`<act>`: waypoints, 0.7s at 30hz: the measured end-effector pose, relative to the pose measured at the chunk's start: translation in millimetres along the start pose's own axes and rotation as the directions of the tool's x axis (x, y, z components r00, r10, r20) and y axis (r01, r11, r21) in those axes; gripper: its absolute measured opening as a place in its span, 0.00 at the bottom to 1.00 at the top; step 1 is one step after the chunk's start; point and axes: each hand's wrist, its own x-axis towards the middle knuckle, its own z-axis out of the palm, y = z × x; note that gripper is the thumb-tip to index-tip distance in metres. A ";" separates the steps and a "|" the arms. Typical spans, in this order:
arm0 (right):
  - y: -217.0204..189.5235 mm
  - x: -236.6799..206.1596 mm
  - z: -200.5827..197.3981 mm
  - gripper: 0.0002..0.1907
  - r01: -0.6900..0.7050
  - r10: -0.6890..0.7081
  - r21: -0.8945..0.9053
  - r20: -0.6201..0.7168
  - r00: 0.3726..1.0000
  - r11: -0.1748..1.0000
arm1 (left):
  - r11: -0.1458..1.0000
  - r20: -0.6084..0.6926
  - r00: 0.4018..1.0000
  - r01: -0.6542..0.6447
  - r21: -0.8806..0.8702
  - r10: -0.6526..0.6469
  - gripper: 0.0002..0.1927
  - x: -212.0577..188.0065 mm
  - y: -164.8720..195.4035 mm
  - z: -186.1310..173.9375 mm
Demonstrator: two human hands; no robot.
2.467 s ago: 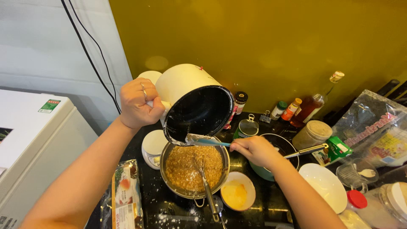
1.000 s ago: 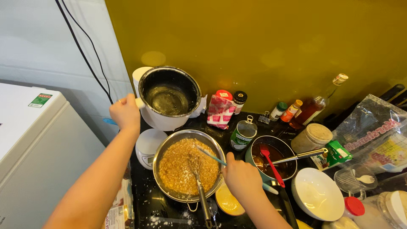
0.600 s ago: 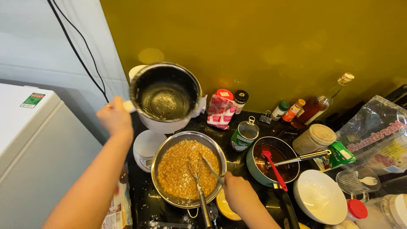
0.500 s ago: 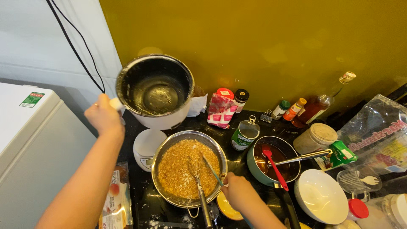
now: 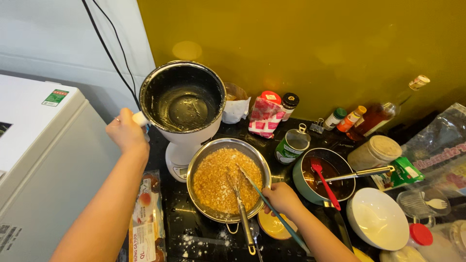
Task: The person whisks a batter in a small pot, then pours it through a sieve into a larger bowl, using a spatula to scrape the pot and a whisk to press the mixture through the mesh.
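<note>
Left hand closed on the side handle of one white pot, dark-lined and emptied, held upright above and left of the metal bowl. Right hand clamped on two teal chopsticks, long axis running from lower right to tips over the crumbly golden mixture; this hand is nearer the bowl. One tongs rests inside the bowl.

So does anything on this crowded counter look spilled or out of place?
Yes. White powder is scattered on the black counter in front of the metal bowl of golden crumbs. The left hand holds an empty pot tilted over a white base, not seated level. The right hand holds chopsticks in the bowl.
</note>
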 end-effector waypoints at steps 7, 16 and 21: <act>-3.2 -8.8 2.3 0.16 0.009 -0.011 -0.019 -0.062 0.998 1.000 | 0.995 0.054 0.998 -0.038 0.095 0.033 0.17 -12.2 -15.8 8.5; 24.6 -37.7 -22.0 0.16 -0.097 0.094 -0.104 -0.037 0.995 0.990 | 0.968 0.149 0.976 -0.185 0.170 0.161 0.19 -23.1 -47.3 12.7; 29.4 -44.9 -27.9 0.17 -0.124 0.119 -0.158 -0.044 0.992 0.980 | 0.971 0.198 0.980 -0.075 0.229 0.030 0.20 -49.8 -55.8 29.3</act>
